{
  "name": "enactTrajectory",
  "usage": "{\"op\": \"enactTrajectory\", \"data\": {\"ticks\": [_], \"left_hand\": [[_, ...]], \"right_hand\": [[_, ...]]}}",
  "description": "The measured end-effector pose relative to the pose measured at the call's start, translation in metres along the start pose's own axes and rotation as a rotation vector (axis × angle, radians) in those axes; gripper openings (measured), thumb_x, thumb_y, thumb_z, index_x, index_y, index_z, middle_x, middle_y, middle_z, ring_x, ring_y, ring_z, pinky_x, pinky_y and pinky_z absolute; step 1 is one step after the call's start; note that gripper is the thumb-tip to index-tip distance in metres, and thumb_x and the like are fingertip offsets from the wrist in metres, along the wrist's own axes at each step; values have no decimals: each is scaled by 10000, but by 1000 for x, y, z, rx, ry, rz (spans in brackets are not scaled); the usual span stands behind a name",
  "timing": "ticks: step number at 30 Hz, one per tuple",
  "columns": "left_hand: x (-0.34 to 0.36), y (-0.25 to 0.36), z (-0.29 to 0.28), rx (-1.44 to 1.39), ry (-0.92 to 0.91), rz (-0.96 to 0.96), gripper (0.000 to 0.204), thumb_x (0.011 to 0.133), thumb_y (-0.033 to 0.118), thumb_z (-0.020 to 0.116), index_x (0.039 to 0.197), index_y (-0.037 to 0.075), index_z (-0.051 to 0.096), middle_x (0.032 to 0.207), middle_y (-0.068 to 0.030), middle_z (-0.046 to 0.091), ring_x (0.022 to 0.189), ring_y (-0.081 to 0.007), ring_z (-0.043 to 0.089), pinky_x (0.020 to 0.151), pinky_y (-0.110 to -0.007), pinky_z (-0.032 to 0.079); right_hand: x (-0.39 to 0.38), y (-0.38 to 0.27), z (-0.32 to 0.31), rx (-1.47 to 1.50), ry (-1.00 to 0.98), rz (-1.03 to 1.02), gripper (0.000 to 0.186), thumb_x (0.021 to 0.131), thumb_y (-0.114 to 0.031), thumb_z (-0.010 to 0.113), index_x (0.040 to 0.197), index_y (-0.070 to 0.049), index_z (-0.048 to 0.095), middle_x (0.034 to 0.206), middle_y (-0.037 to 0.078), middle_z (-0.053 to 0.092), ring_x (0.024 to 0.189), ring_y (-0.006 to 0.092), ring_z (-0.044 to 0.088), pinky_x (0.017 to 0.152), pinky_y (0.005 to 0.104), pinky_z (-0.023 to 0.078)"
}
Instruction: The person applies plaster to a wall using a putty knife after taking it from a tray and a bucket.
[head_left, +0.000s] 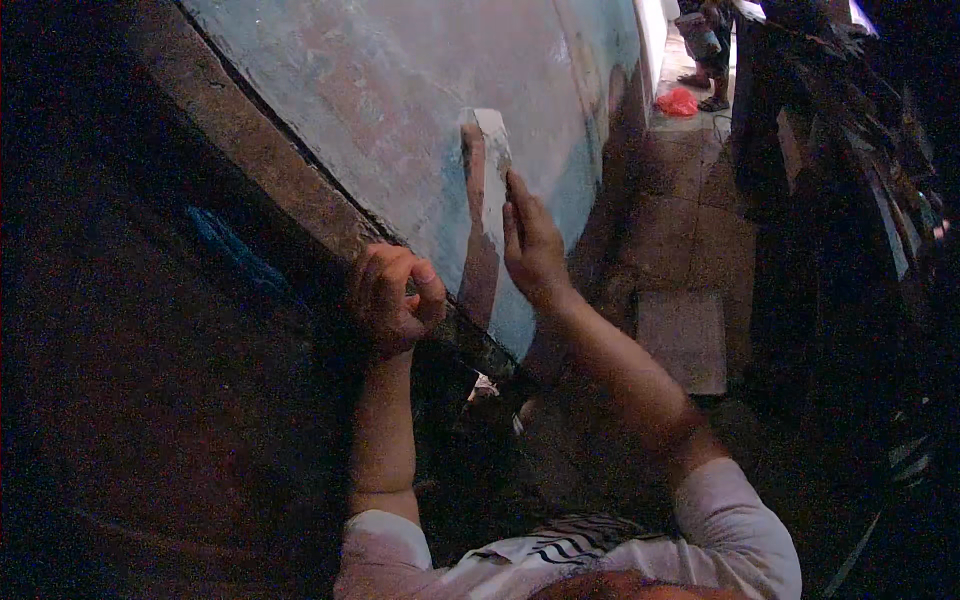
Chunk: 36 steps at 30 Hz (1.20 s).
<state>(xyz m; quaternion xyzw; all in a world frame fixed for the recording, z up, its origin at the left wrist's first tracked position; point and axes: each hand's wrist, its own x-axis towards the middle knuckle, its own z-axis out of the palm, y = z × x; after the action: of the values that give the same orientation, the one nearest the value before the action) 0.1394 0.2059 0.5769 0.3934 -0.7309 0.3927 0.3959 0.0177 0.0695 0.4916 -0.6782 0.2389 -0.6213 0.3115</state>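
My right hand (538, 250) is closed round the dark handle of a long, flat trowel (493, 160). The trowel's pale face is smeared with white and lies close against a patchy blue and grey wall (400, 110); a long shadow falls on the wall to its left. My left hand (395, 295) is at the wall's lower left edge, by a brown border strip (260, 165). Its fingers are curled in and the thumb bends toward the forefinger, with a small gap between them and nothing seen in it.
A tiled passage (690, 220) runs away on the right, with a flat grey slab (682, 340) on its floor. At its far end another person (708, 50) stands by a red plastic bag (677, 101). Dark clutter (860, 130) lines the right side. Blue netting (240, 255) shows dimly at left.
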Motion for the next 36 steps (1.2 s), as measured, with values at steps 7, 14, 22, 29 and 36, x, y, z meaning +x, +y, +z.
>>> {"op": "enactTrajectory", "data": {"ticks": [7,14,22,29,36], "left_hand": [[4,-1,0,3,-22,18,51,825,42,564,867,47,535,776,-100,568,670,-280,580,620,-401,502],[4,-1,4,64,80,71,22,854,55,552,870,51,537,777,-97,563,660,-279,571,615,-399,497],[-5,-4,0,26,11,17,41,853,51,555,888,48,533,796,-108,566,683,-287,576,628,-419,499],[-3,-4,1,79,17,36,42,850,47,562,877,44,531,775,-106,563,661,-287,575,606,-408,497],[2,-2,1,6,-6,0,34,853,46,555,879,43,533,773,-104,562,657,-284,572,598,-400,494]], "right_hand": [[-6,31,-29,-107,-245,-40,438,993,-93,487,1426,-136,440,1073,204,593,940,352,613,819,388,492],[-1,50,-38,-96,-225,-56,472,987,-57,479,1433,-206,444,1067,206,587,912,344,608,808,387,492],[19,36,-38,-65,-251,-84,462,979,-49,490,1419,-186,461,1068,212,590,926,374,609,823,412,491],[16,35,-45,-136,-176,-187,435,988,-66,479,1410,-172,466,1033,208,583,921,367,621,807,406,495],[35,38,-37,-105,-233,-139,421,992,-66,474,1406,-143,473,953,194,558,820,320,587,768,390,492]]}}
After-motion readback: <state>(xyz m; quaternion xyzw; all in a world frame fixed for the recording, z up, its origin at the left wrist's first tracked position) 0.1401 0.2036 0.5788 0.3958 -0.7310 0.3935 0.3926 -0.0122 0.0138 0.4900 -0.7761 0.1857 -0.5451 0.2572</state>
